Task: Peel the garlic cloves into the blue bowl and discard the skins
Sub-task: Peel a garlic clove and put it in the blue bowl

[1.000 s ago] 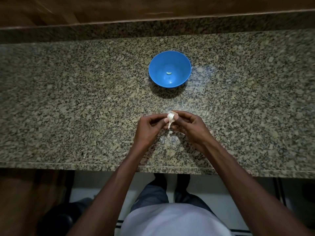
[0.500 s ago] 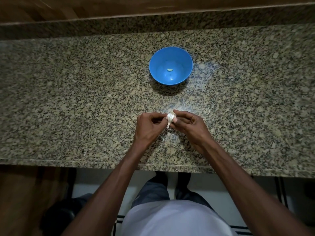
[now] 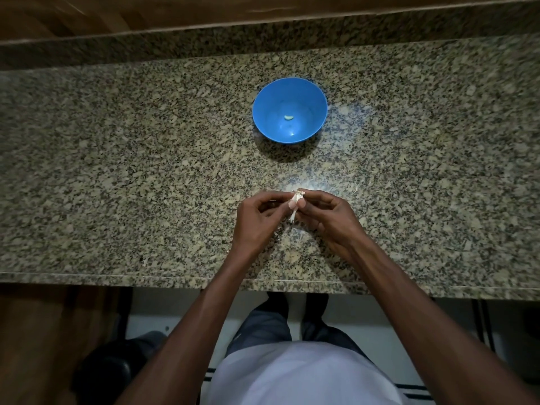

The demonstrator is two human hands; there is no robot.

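A blue bowl [image 3: 264,112] stands on the granite counter [image 3: 117,171], beyond my hands, with one peeled clove [image 3: 288,117] lying at its bottom. Between the fingertips of both hands I hold a white garlic piece [image 3: 295,200] with loose papery skin hanging below it. My left hand [image 3: 258,222] pinches it from the left, and my right hand [image 3: 324,217] pinches it from the right. Both hands hover just above the counter near its front edge. Most of the garlic is hidden by my fingers.
A raised granite ledge [image 3: 263,33] and wood panel run along the back of the counter. A few pale skin flecks [image 3: 355,190] lie on the counter right of my hands. The counter's front edge [image 3: 175,280] is close to my body.
My hands stay together on the garlic and have barely moved; the fingers have shifted slightly on the skin. The bowl and clove are where they were.
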